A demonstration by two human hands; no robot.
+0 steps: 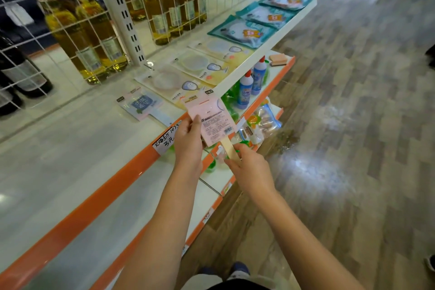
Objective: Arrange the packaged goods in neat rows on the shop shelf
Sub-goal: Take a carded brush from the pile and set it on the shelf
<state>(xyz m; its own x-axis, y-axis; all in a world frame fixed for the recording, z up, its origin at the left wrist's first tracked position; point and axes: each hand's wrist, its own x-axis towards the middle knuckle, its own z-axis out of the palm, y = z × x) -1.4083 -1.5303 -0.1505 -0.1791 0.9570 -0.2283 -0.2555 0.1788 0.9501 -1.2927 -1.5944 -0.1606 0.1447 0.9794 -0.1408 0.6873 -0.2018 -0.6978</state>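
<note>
1. The person is standing at a shop shelf (70, 148), looking down at both bare hands held over its orange front edge.
2. The left hand (188, 139) is gripping the lower left side of a pink packaged fan (211, 120), thumb on the printed back, fingers curled behind it.
3. The right hand (249, 169) is pinching the pale handle that is sticking out of the bottom of the same package, so both grips are closed on it.
4. The pink packaged fan is being held tilted, back side up, just above the shelf's front edge and not lying on the shelf.
5. A blue packaged fan (143, 106) is lying flat on the shelf just behind the held one, handle pointing toward the edge.
6. Beyond it, three yellow packages (195, 66) are lying in an overlapping row, and after them three teal packages (259, 21) are continuing the row toward the far end.
7. Bottles of yellow liquid (94, 30) are standing behind a white wire grid at the back of the shelf.
8. A handwritten price label (164, 139) is sticking to the orange edge beside the left hand.
9. On the lower shelf, blue bottles with red caps (249, 82) are standing upright, with bagged goods below them.
</note>
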